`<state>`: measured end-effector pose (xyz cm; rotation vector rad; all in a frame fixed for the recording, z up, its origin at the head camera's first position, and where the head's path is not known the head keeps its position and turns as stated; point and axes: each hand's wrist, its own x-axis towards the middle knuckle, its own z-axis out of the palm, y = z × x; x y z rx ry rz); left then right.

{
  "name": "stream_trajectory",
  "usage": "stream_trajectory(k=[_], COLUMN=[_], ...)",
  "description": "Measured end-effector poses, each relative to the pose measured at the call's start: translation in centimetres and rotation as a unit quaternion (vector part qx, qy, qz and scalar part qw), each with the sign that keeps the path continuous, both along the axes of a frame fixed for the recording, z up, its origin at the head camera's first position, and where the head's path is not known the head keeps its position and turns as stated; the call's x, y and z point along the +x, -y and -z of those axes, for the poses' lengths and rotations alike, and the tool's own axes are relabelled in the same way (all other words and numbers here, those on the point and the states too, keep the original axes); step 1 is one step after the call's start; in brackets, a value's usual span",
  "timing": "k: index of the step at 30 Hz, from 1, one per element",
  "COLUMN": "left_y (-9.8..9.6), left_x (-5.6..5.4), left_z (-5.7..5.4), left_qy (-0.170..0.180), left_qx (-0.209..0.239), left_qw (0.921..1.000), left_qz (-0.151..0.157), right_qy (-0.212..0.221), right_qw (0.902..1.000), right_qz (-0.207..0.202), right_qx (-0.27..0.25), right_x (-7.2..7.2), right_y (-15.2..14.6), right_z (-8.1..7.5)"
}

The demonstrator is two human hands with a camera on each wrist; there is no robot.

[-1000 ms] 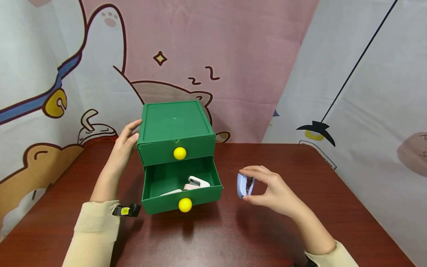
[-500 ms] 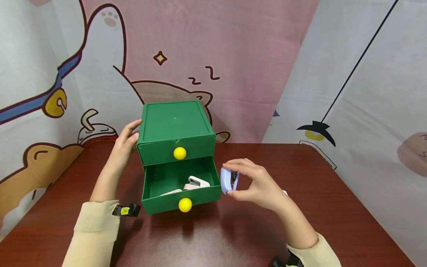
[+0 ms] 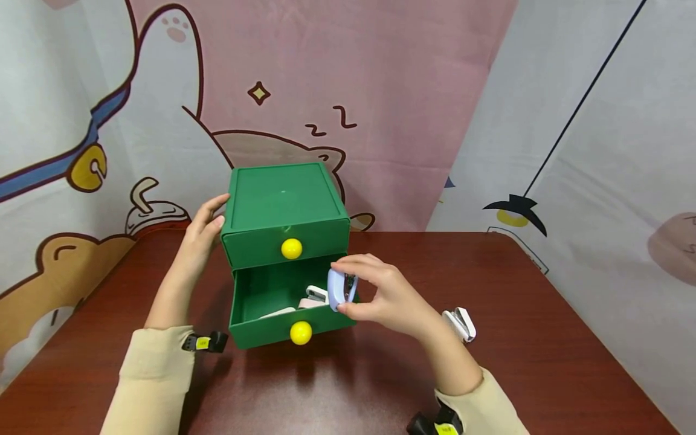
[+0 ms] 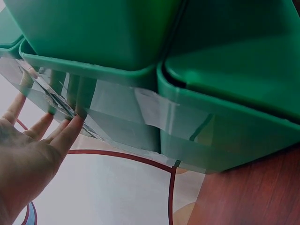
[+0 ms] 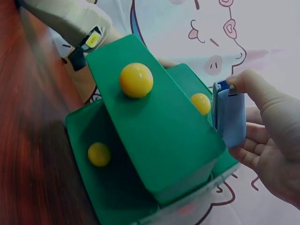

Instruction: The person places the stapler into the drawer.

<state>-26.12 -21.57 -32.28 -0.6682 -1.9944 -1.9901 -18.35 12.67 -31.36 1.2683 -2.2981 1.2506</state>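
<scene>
A green drawer cabinet (image 3: 285, 196) with yellow ball knobs stands left of the table's middle. My left hand (image 3: 198, 241) lies along its left side; in the left wrist view the extended fingertips (image 4: 74, 123) press on the taped side wall. Between thumb and fingers my right hand (image 3: 383, 296) pinches a small lavender stapler (image 3: 336, 289), held upright at the right front corner of the pulled-out drawer (image 3: 261, 332). Inside that drawer lie a white and pink stapler (image 3: 314, 298) and another white item (image 3: 280, 312), partly hidden by the drawer front.
A white stapler (image 3: 461, 324) lies on the brown table (image 3: 522, 338) beyond my right forearm. The right wrist view shows another drawer with a yellow knob (image 5: 99, 154) below the pulled-out one. A cartoon-print curtain (image 3: 413, 121) hangs behind the table.
My right hand has moved left with the lavender stapler, from beside the cabinet to over the drawer's right corner. The white stapler on the table has come into view. My left hand stays put.
</scene>
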Motion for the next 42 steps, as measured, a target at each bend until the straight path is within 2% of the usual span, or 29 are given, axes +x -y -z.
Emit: stream_trajectory(k=[8,16,22,31,42], left_y=[-0.1,-0.1,-0.1,0.1,0.0], left_x=[-0.1,-0.1,-0.1,0.0,0.0], left_z=[0.0,0.0,0.0,0.0,0.0], left_qy=[-0.004,-0.003,-0.002,-0.002,-0.002], left_qx=[0.011,0.009,0.007,-0.001,0.001], left_qw=[0.9999,0.9999,1.0000,1.0000,1.0000], left_qz=[0.007,0.005,0.002,0.001,0.001], right_qy=[0.030,0.076,0.096,0.149,0.176], right_qw=[0.9995,0.9965,0.9938,0.9822,0.9705], right_qz=[-0.008,0.026,0.033,0.061,0.065], right_qx=[-0.005,0.022,0.046,0.097,0.152], right_x=[-0.5,-0.8,-1.0,-1.0,-0.6], right_y=[2.0,4.1,5.2,6.5,8.8], right_z=[-0.2,-0.1,-0.3,-1.1,-1.2])
